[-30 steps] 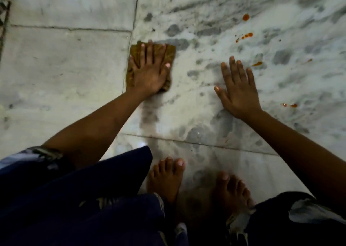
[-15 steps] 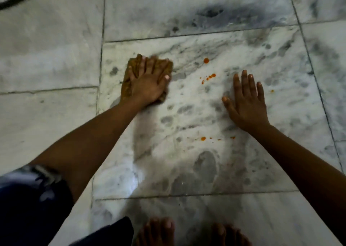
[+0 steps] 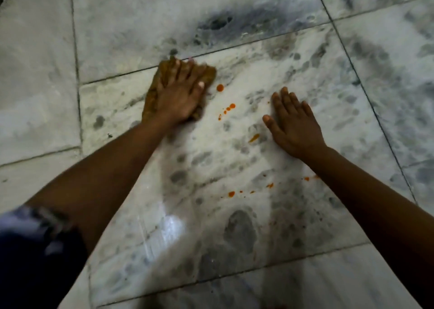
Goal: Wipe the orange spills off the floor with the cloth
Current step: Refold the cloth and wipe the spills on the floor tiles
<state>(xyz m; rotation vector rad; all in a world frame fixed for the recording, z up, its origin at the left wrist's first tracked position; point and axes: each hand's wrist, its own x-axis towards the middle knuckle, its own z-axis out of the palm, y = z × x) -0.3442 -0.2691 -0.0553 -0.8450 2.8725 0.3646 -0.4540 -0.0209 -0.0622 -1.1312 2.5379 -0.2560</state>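
so left hand [image 3: 178, 97] flat on the brown cloth [image 3: 152, 95], fingers straight, pressing to scrub | right hand [image 3: 294, 123] spread on the marble floor [image 3: 117, 102], probably for balance | orange drops [image 3: 226, 109] just right of cloth, not wiped yet

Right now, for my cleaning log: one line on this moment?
left hand presses cloth flat | right hand flat on floor | orange spills unwiped

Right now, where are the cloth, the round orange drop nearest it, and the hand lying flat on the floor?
cloth [image 3: 150, 99]: head view, its left edge.
round orange drop [image 3: 220, 87]: head view, its centre.
right hand [image 3: 296, 127]: head view, back of the hand.
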